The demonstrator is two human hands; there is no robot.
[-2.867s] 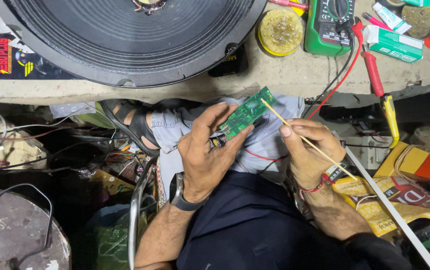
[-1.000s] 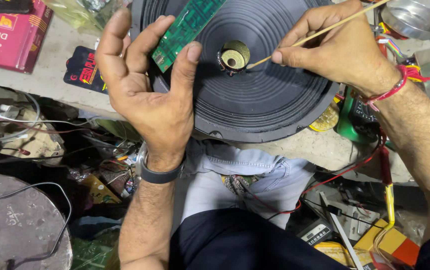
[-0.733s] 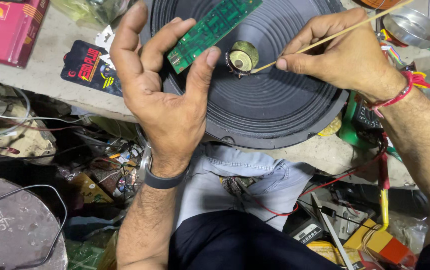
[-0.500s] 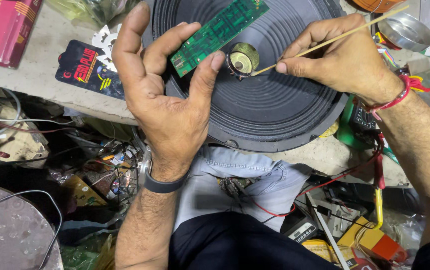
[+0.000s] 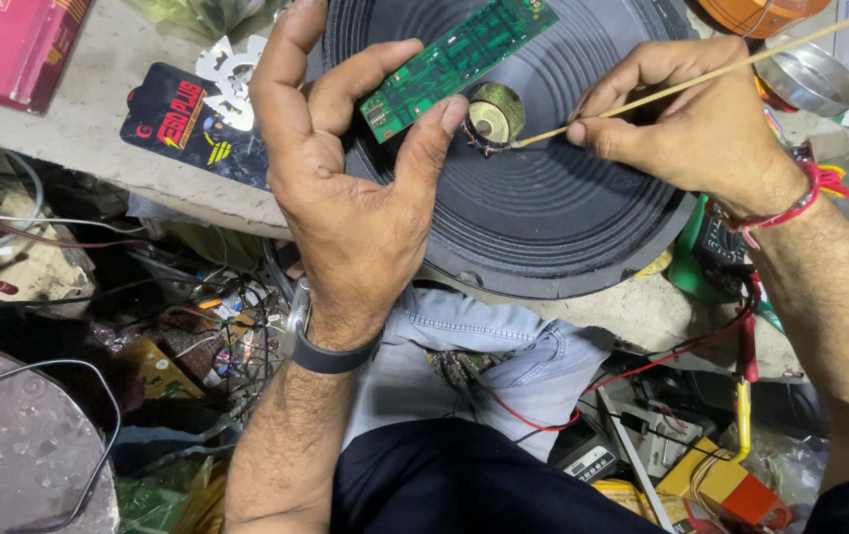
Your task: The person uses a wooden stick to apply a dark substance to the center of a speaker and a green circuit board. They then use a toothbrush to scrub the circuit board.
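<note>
- Head view, nearest you: your lap in dark trousers, with a crumpled pale blue cloth [image 5: 504, 346] lying between it and the bench edge.
- Near right, a red wire [image 5: 642, 361] runs across the clutter towards a yellow and red box [image 5: 731, 489].
- Near left, a round grey metal lid [image 5: 19, 445] sits among tangled wires.
- Your left hand [image 5: 345, 198], with a dark band at the wrist, is closed on a long green printed circuit board [image 5: 454, 57], pinched between thumb and fingers and held tilted over the left part of the cone.
- Beneath both hands lies a large black ribbed speaker cone [image 5: 543, 198] on the grey workbench [image 5: 88, 129], its near rim at the bench edge.
- At the cone's centre stands a small brass-coloured voice coil [image 5: 494, 111], just right of your left thumb.
- Your right hand [image 5: 681, 129], red thread at the wrist, grips a thin pale wooden stick [image 5: 681, 87]; its tip touches the coil's right side.
- Far left, a black printed packet [image 5: 172, 109] and a red box [image 5: 9, 44] lie on the bench.
- Far right, a shallow silver metal dish [image 5: 810, 79] sits beyond the stick.
</note>
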